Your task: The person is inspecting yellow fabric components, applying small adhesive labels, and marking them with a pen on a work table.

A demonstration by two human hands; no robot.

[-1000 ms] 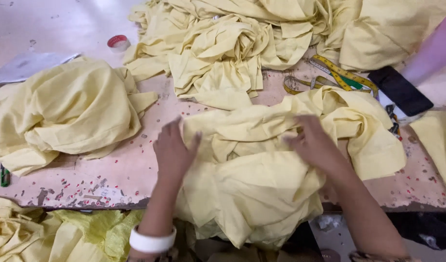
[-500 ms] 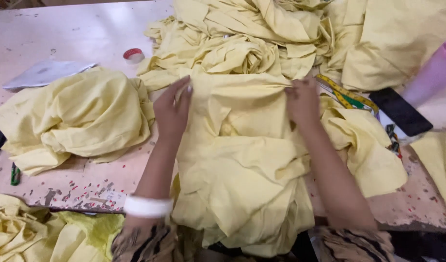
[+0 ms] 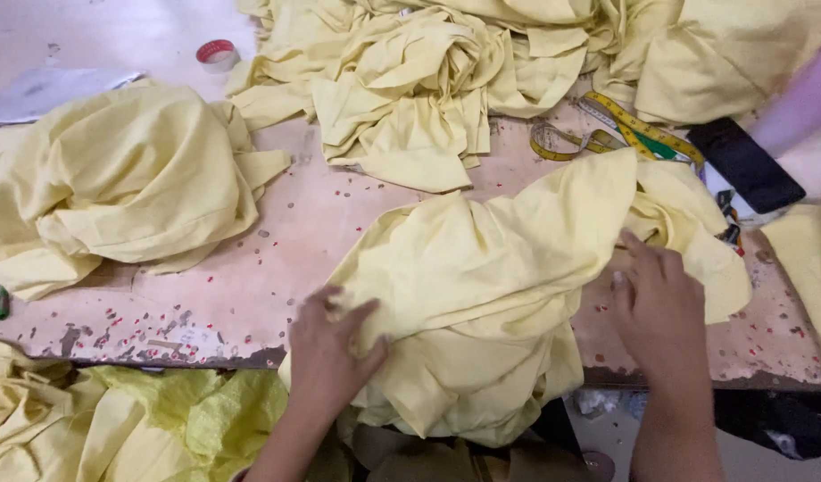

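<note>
- Nearest, at about 6 o'clock, a pale yellow garment (image 3: 482, 303) lies crumpled over the near edge of the worn pinkish table (image 3: 250, 277), part of it hanging down off the edge.
- At 7 o'clock of that garment, the left hand (image 3: 330, 357) grips its lower left fold, fingers curled and pinching the cloth.
- At 4 o'clock of it, the right hand (image 3: 660, 312) lies flat, fingers together and pressed down on the fabric's right edge; whether it pinches any cloth I cannot tell.
- Down at 8 o'clock, below the table edge, more yellow cloth (image 3: 116, 419) sits bunched in a heap.
- At 9 o'clock, a rounded bundle of yellow fabric (image 3: 116, 178) rests on the table, well apart from the hands.
- At 2 o'clock, a yellow measuring tape (image 3: 607, 125) loops on the table, just beside a dark phone (image 3: 745, 165).
- At 12 o'clock, a big rumpled pile of yellow garments (image 3: 428, 80) spreads across the far side.
- At 11 o'clock, a small red-and-white tape roll (image 3: 217, 54) stands near a grey sheet (image 3: 45, 89).
</note>
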